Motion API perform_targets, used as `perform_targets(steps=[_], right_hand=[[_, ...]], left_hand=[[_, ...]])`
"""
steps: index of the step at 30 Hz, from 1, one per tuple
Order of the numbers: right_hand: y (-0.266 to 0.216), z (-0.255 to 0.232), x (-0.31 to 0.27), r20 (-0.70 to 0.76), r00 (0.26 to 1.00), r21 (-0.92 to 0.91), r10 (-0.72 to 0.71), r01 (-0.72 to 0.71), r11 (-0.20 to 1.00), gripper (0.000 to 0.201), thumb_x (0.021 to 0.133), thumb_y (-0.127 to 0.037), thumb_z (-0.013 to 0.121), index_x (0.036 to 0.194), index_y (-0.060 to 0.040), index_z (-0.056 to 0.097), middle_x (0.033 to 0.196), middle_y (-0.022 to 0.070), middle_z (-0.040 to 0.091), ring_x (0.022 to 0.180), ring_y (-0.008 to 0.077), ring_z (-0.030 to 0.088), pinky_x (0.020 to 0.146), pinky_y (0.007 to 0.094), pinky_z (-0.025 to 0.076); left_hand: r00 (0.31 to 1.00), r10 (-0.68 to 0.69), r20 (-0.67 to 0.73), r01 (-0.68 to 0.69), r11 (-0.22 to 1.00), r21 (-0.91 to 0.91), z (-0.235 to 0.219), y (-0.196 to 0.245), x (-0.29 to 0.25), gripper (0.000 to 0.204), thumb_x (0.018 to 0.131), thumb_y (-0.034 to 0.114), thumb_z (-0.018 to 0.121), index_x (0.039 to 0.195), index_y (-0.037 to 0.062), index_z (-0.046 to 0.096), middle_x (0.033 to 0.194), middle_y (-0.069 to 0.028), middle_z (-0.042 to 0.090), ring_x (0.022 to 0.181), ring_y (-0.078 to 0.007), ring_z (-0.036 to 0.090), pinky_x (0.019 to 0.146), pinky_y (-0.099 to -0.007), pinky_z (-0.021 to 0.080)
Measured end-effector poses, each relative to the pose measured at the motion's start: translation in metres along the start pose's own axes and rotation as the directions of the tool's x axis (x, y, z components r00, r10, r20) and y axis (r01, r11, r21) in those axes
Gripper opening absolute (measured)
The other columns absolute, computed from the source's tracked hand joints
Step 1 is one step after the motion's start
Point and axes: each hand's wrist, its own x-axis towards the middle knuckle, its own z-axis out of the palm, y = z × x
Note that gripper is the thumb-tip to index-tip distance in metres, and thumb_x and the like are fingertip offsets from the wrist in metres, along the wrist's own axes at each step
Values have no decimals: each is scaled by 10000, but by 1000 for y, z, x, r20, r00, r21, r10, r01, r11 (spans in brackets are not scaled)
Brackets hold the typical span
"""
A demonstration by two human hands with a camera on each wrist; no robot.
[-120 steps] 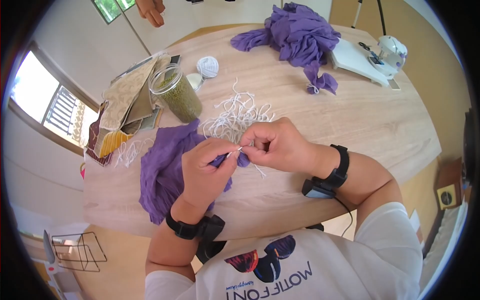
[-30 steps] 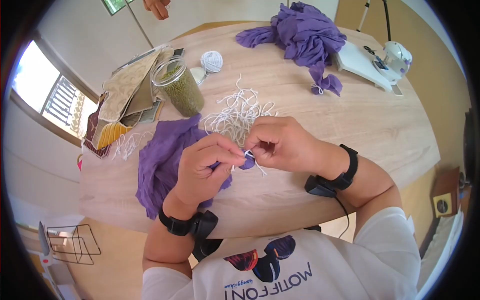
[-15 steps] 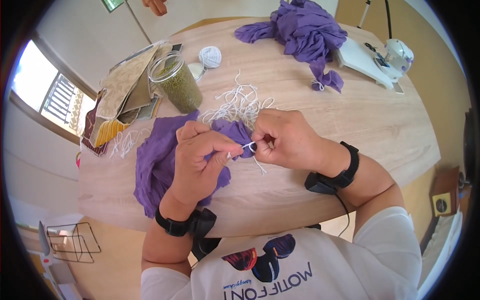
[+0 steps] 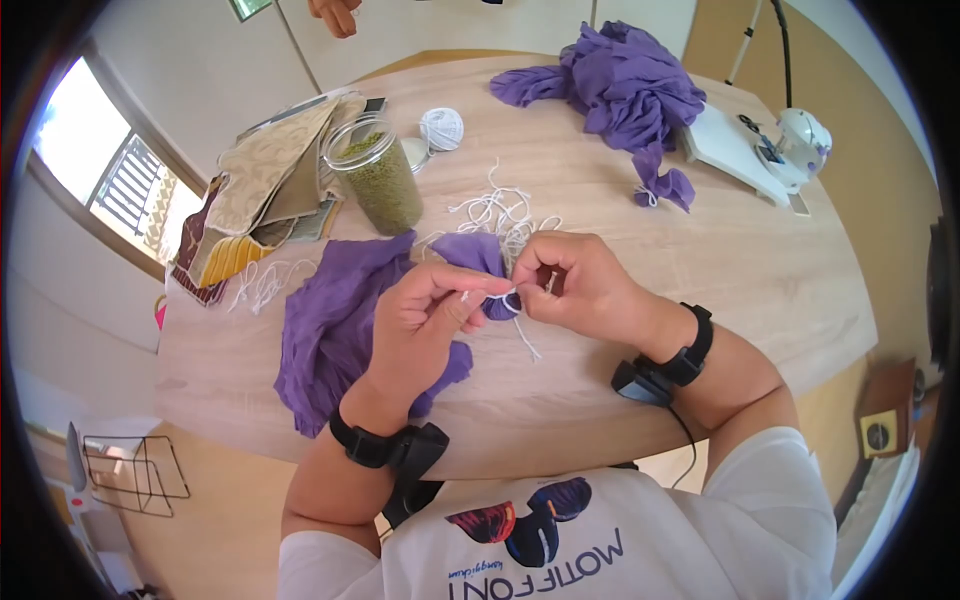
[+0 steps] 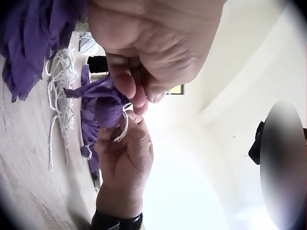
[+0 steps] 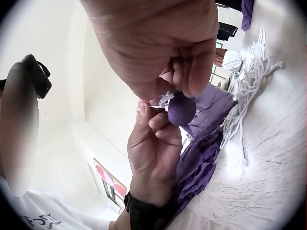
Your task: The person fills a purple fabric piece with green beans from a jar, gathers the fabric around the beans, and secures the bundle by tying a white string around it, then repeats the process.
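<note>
Both hands work close together over the table at a round, ball-like end point(image 6: 182, 109) of purple cloth, with white string point(image 5: 123, 125) wrapped at its neck. My left hand point(image 4: 422, 318) pinches the string between thumb and fingers on the left side. From the right, my right hand point(image 4: 582, 288) pinches string in its curled fingertips. A loose string end hangs below the ball in the head view. The rest of the purple cloth point(image 4: 335, 325) lies crumpled on the table, partly behind my left hand and forearm. Fingers hide part of the string's crossing.
Behind the hands lies a tangle of cut white strings point(image 4: 495, 212). Farther back are a jar of green beans point(image 4: 385, 195), a string ball point(image 4: 441, 129), fabric samples point(image 4: 280, 170), a purple cloth heap point(image 4: 635, 90) and a small sewing machine point(image 4: 800, 145). Another person's hand point(image 4: 335, 15) shows at the top.
The purple ball end, mostly hidden four seconds ago, now shows between the hands. A cloth flap has come up behind them in the last second. Both hands stay on the string.
</note>
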Motion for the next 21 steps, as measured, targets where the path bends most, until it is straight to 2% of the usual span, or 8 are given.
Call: perform_targets(steps=[1, 4, 10, 11, 13, 16, 19, 21], right_hand=[[0, 0, 0, 15, 1000, 21, 22, -22, 1000, 50, 792, -2, 660, 817, -30, 627, 717, 28, 614, 638, 89, 547, 587, 257, 454], [-1, 1, -1, 49, 992, 117, 116, -121, 986, 35, 811, -3, 656, 812, -22, 627, 734, 3, 606, 665, 66, 534, 601, 239, 447], [2, 0, 0, 145, 959, 347, 245, -281, 895, 9, 899, -17, 616, 903, -10, 617, 808, 8, 631, 687, 53, 593, 629, 207, 501], [0, -1, 0, 160, 950, 382, 266, -308, 871, 16, 905, -22, 615, 912, -8, 616, 811, 13, 634, 687, 58, 601, 637, 210, 512], [1, 1, 0, 160, 950, 416, 267, -310, 855, 37, 884, -33, 632, 898, -3, 615, 799, 5, 619, 692, 55, 586, 616, 207, 499], [-4, 2, 0, 141, 946, 408, 292, -324, 854, 54, 875, -42, 644, 893, -1, 614, 798, 0, 610, 698, 53, 571, 609, 207, 485], [-5, 1, -1, 98, 960, 376, 261, -279, 884, 58, 872, -45, 655, 895, -11, 614, 799, -8, 605, 702, 48, 554, 615, 208, 468], [-3, 2, -1, 70, 976, 324, 208, -219, 920, 63, 866, -46, 664, 895, -20, 615, 797, -17, 599, 702, 45, 539, 617, 206, 455]], left_hand=[[1000, 26, 10, -25, 997, -66, 3, -3, 1, 75, 975, 81, 574, 1018, 19, 578, 951, -141, 703, 727, -107, 614, 629, -236, 513], [1000, -24, 12, 25, 992, -127, 3, -6, 3, 73, 974, 84, 574, 1009, 21, 566, 944, -130, 691, 720, -106, 608, 640, -236, 510], [990, -115, -84, 117, 993, 25, 3, -14, 3, 177, 940, 131, 634, 1055, 14, 568, 972, -57, 636, 807, -91, 600, 648, -245, 508], [983, -182, -36, 182, 983, -14, 3, -16, 4, 189, 933, 125, 640, 1065, 10, 568, 972, -50, 630, 827, -92, 602, 664, -247, 518], [949, -307, 67, 312, 947, -80, 2, -18, 6, 215, 921, 112, 652, 1085, 1, 569, 971, -35, 617, 865, -95, 606, 696, -251, 539], [942, -300, 152, 325, 929, -176, 8, -7, 6, 213, 908, 81, 667, 1078, -5, 572, 1005, -45, 626, 900, -110, 619, 767, -256, 564], [942, -312, 125, 327, 937, -124, 3, -12, 6, 266, 890, 53, 689, 1113, -3, 555, 1046, -61, 629, 941, -117, 622, 819, -266, 573], [958, -277, 75, 287, 940, -184, 4, -12, 6, 325, 867, 40, 716, 1132, 1, 532, 1064, -74, 632, 929, -116, 624, 795, -256, 565]])
